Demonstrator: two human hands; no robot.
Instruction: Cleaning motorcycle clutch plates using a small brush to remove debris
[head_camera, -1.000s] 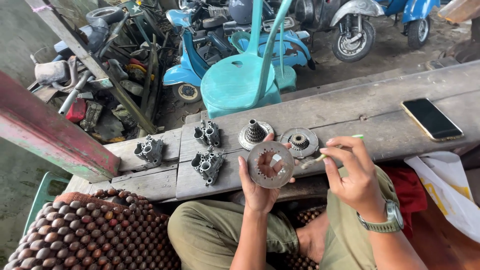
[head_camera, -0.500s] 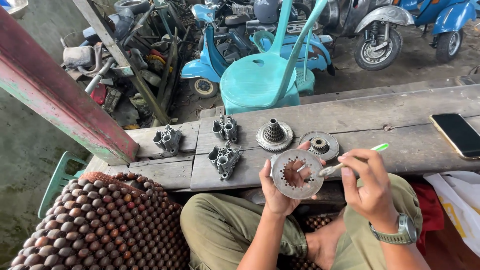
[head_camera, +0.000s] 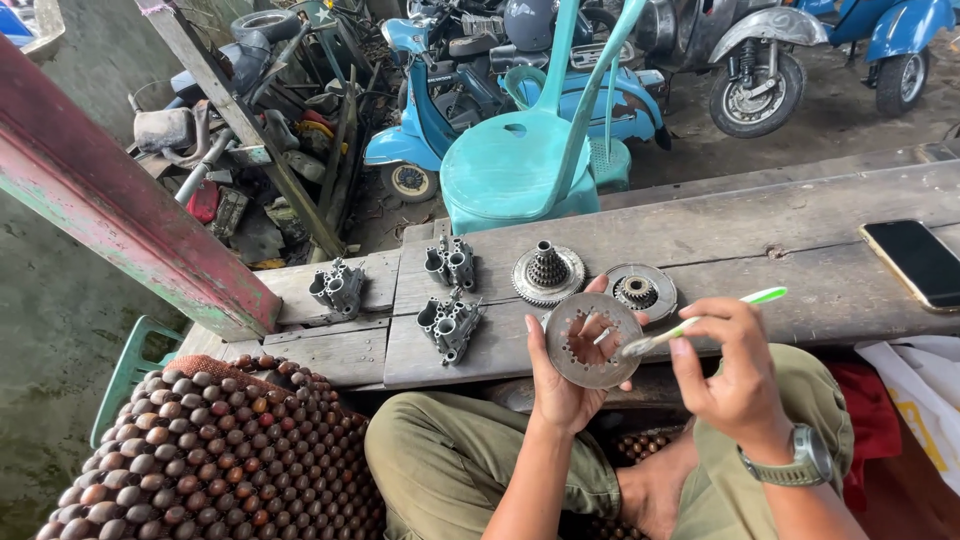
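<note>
Workshop yard, grey wooden bench (head_camera: 720, 230) across the frame; scooters (head_camera: 450, 110) and a teal plastic chair (head_camera: 530, 170) beyond it.

Left hand (head_camera: 565, 385): fingers curled behind a round perforated metal disc (head_camera: 592, 338), thumb (head_camera: 533, 340) on its left rim, fingertips showing at its right edge. Disc held upright above the lap, just in front of the bench edge.

Right hand (head_camera: 735, 375): fingers clenched on a toothbrush (head_camera: 700, 320) with green-and-white handle; bristle end touching the disc's right side, handle tip pointing up and right past the knuckles. Wristwatch (head_camera: 800, 462) on that wrist.

Beyond the left fingertips, on the bench: toothed hub (head_camera: 548, 270) and flat ring with centre gear (head_camera: 640, 292), side by side. Further left of the thumb: three grey cast housings (head_camera: 450, 325).

Far right of the right hand: dark phone (head_camera: 918, 262), lying flat. Below it, white bag with yellow print (head_camera: 920, 400), lettering not legible.

Lower left: beaded seat mat (head_camera: 210, 460), brown.
</note>
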